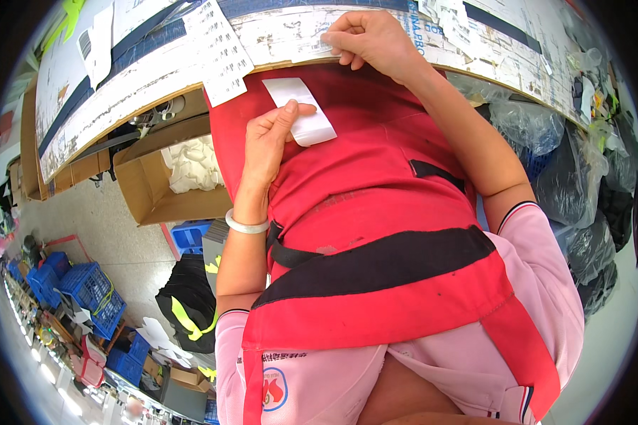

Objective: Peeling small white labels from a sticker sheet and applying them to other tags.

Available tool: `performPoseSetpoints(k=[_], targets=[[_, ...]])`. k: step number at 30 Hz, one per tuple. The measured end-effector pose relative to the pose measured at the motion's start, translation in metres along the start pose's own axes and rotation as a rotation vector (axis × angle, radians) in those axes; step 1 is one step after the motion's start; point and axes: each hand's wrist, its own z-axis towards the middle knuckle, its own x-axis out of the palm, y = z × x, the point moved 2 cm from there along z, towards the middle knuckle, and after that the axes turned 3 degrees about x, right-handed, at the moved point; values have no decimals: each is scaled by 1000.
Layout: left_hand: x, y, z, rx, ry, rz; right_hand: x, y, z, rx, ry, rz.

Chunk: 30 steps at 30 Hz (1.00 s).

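My left hand [268, 138] pinches a white rectangular paper slip [312, 125], slanting lengthwise toward the worn white bench [142, 83]; right hand [372, 44] there, hold unclear.

A white slip [314, 129] is hiding some fingers of the left hand [269, 134], while the right hand [372, 44] is partly covering a pale piece [322, 52], too small to identify. The frame's far edge is cutting off the worktable [280, 44] and a label sheet [220, 60]; small clutter [49, 333] is blurring at left.

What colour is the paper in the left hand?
The paper is white, seen best in the head view.
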Motion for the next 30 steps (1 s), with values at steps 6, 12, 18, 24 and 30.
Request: performPoseSetpoints(k=[6, 12, 18, 24, 30], targets=[[5, -4, 1, -3, -32, -43, 0, 2, 1, -1, -8, -22], [0, 3, 3, 14, -48, 22, 1, 4, -2, -14, -3, -33], [-4, 6, 4, 21, -37, 42, 3, 4, -6, -40, -17, -47], [-1, 2, 3, 5, -29, 2, 4, 3, -5, -61, -27, -70], [-3, 3, 1, 62, -51, 53, 3, 8, -16, -88, -1, -10]])
